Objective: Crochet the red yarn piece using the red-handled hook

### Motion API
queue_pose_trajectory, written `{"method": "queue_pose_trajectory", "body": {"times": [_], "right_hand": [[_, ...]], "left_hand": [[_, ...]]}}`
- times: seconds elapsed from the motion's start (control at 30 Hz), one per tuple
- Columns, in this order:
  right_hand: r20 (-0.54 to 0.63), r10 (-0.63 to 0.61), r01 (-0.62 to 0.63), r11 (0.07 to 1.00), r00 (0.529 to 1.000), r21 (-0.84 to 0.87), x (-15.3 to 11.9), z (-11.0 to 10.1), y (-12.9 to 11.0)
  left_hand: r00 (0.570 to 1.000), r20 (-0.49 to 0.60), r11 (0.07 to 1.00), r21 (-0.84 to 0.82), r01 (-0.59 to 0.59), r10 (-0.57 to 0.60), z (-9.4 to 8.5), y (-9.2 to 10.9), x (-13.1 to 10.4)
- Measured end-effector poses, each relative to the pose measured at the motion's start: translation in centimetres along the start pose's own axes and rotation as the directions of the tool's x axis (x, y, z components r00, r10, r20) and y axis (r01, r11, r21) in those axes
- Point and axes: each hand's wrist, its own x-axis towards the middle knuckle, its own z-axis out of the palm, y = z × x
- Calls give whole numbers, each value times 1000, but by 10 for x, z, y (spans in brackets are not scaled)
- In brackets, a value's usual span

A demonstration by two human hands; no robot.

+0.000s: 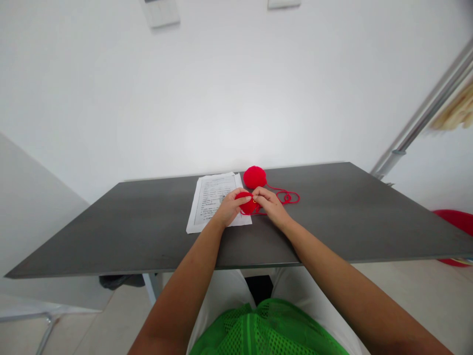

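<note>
My left hand (pixel 232 205) is closed around a small round red crochet piece (pixel 245 205), thumb on top, just over the right side of a printed sheet. Against that piece's right edge, the fingertips of my right hand (pixel 269 201) are pinched together. A tiny yellowish thing (pixel 254 200) shows at those fingertips, too small to name; whatever else they grip is hidden. Red yarn (pixel 258 213) hangs below the piece, between both hands. Just beyond my hands sits a ball of red yarn (pixel 254 177), its loose strand (pixel 288 197) looping on the table to the right.
White printed sheets (pixel 201 209) lie on the dark grey table (pixel 332 212), left of the yarn. A white wall (pixel 236 88) rises behind the table's far edge. At the right stand a metal pole (pixel 428 111) and, lower, a red object (pixel 456 220) partly out of view.
</note>
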Motion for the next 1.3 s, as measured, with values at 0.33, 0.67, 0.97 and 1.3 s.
{"method": "queue_pose_trajectory", "body": {"times": [0.33,0.67,0.97,1.3], "right_hand": [[-6,-19,19,999,1000,-38,0,0,1],[-14,2,-3,998,1000,-70,-1,-1,0],[-24,0,-2,998,1000,-69,-2,0,0],[-22,-20,19,997,1000,-70,-1,-1,2]], "left_hand": [[1000,-17,1000,-20,-6,6,-1,-2,1],[998,-57,1000,14,-3,4,1,-2,2],[999,-45,999,37,-14,15,1,-2,1],[998,-57,1000,-9,11,-11,1,-2,1]]}}
